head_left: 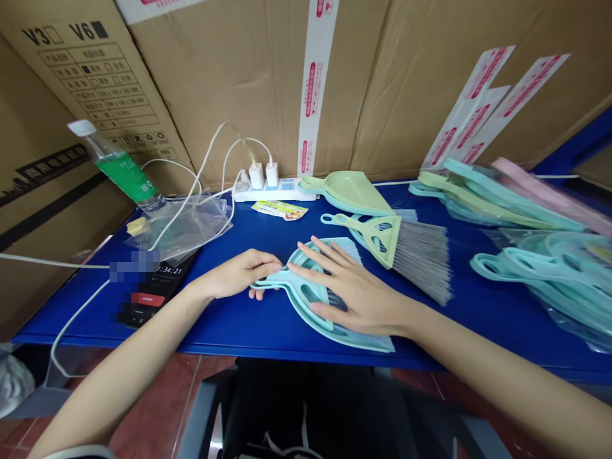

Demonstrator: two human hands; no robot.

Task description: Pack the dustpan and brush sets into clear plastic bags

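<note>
A light-blue dustpan (306, 312) lies on the blue table near its front edge, with a matching light-blue hand brush (314, 292) resting in it. My left hand (251, 271) grips the handle end at the left, thumb on top and fingertips underneath. Spread flat over the brush and pan is my right hand (351, 290), its fingers apart and the palm covering most of the bristles. Just beyond it are a green hand brush (382, 239) with grey bristles and a green dustpan (356, 191), each overlapping light-blue pieces beneath.
Dustpan sets in light blue, green and pink (516, 191) are piled at the right, some in clear plastic. At the left are a bottle (127, 172), plastic bag (191, 220) and phone (160, 287). A power strip (287, 190) with white cables stands against cardboard boxes (253, 76).
</note>
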